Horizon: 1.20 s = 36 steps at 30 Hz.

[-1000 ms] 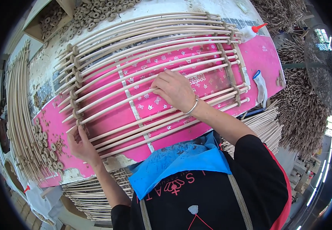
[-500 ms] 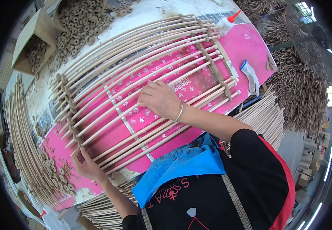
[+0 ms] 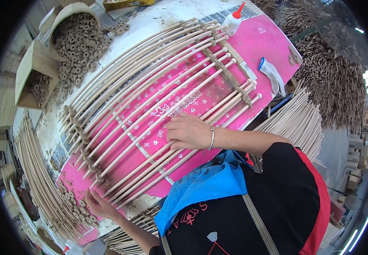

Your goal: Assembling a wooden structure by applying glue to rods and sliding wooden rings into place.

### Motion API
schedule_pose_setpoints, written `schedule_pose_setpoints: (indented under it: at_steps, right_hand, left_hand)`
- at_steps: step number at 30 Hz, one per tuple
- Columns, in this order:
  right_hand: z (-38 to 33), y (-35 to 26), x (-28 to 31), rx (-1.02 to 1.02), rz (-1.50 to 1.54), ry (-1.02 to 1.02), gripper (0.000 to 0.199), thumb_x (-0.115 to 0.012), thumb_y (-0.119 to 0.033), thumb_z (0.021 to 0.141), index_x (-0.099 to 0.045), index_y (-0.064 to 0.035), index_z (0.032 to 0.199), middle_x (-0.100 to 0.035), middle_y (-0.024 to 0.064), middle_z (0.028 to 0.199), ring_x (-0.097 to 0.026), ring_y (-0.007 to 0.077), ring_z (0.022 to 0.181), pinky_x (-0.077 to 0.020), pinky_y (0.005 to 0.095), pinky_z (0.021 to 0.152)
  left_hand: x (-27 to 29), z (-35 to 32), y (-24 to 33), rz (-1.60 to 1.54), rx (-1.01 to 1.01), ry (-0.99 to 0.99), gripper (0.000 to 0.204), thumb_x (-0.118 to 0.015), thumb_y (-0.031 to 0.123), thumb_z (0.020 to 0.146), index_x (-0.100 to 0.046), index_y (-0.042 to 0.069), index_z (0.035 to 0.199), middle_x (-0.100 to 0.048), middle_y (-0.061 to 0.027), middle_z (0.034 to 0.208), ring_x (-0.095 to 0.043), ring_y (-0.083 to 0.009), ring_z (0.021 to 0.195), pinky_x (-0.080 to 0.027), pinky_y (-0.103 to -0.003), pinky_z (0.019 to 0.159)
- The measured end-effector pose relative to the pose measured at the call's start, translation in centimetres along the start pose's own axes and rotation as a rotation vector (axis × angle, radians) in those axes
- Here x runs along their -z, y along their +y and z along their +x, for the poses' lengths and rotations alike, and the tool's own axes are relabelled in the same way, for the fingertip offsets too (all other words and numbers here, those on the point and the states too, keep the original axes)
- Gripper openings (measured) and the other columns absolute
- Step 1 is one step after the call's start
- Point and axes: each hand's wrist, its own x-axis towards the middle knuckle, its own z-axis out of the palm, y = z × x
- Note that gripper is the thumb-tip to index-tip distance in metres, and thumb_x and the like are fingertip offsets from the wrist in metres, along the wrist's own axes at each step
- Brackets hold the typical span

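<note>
Right hand: your right hand [image 3: 189, 131] lies flat at frame centre, fingers spread on the wooden rods [image 3: 150, 106], gripping nothing.
Left hand: your left hand [image 3: 97, 205], lower left, pinches at the rod ends; what it holds, you cannot tell.
Rods: fanned across the pink sheet [image 3: 260, 42], mid-frame.
Rings: small wooden rings [image 3: 71, 202] lie just beside your left hand.
Glue bottle: glue bottle [image 3: 233, 20] stands at the top.

A rack of wooden rods [image 3: 150, 106] lies across the middle of the table [image 3: 273, 40]. The right hand [image 3: 189, 131] rests on its near rods; the left hand [image 3: 97, 205] sits at the table's near left corner beside small wooden rings [image 3: 71, 202]. A glue bottle [image 3: 233, 20] stands at the far edge, a glove [image 3: 273, 76] by the right edge.
</note>
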Motion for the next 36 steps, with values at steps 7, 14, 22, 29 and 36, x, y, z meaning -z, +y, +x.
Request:
schedule_pose_setpoints:
  at_steps: [7, 14, 22, 29, 36]
  right_hand:
    - [-0.2, 1.2, -1.6, -0.011, 0.016, 0.055, 0.017, -0.078, -0.028, 0.087, -0.075, -0.0122, 0.093, -0.066, 0.0041, 0.096, -0.062, 0.0231, 0.103, -0.0473, 0.0418, 0.090]
    - [0.3, 1.7, -2.7, 0.010, 0.023, 0.068, 0.016, -0.077, -0.026, 0.087, -0.076, -0.0106, 0.090, -0.066, 0.0060, 0.095, -0.063, 0.0248, 0.101, -0.0483, 0.0429, 0.090]
    - [0.2, 1.7, -3.0, 0.014, 0.058, 0.231, 0.015, -0.079, -0.023, 0.086, -0.074, -0.0099, 0.089, -0.065, 0.0057, 0.095, -0.063, 0.0243, 0.100, -0.0490, 0.0426, 0.088]
    - [2.0, 4.3, 1.2, -0.027, -0.279, 0.566, 0.006, -0.073, -0.011, 0.082, -0.074, -0.0117, 0.088, -0.068, 0.0036, 0.098, -0.063, 0.0204, 0.103, -0.0519, 0.0384, 0.091]
    - [1.2, 6.2, 1.4, -0.038, -0.409, 0.367, 0.004, -0.071, -0.013, 0.081, -0.072, -0.0108, 0.083, -0.066, 0.0035, 0.096, -0.062, 0.0198, 0.103, -0.0508, 0.0364, 0.087]
  left_hand:
    - [0.4, -0.2, -1.0, -0.076, 0.007, -0.028, 0.028, -0.063, 0.017, 0.108, -0.070, -0.001, 0.129, -0.066, -0.0042, 0.099, -0.058, -0.0118, 0.087, -0.052, -0.027, 0.079]
    - [1.2, -1.1, -1.7, -0.041, 0.027, -0.077, 0.030, -0.062, 0.016, 0.108, -0.068, -0.005, 0.129, -0.071, -0.0086, 0.108, -0.061, -0.0137, 0.091, -0.052, -0.029, 0.082]
    - [0.3, -3.0, 2.5, -0.095, -0.011, -0.168, 0.025, -0.060, 0.011, 0.108, -0.067, -0.005, 0.126, -0.068, -0.0056, 0.092, -0.062, -0.0107, 0.077, -0.050, -0.027, 0.071]
    - [-2.5, -2.9, 6.9, -0.140, -0.060, -0.288, 0.024, -0.061, 0.007, 0.106, -0.069, -0.003, 0.127, -0.068, -0.0042, 0.099, -0.060, -0.0105, 0.088, -0.049, -0.025, 0.079]
    - [-5.0, -2.5, 8.7, -0.161, -0.065, -0.338, 0.024, -0.063, 0.007, 0.105, -0.071, -0.002, 0.126, -0.067, -0.0027, 0.095, -0.061, -0.0097, 0.086, -0.050, -0.025, 0.076]
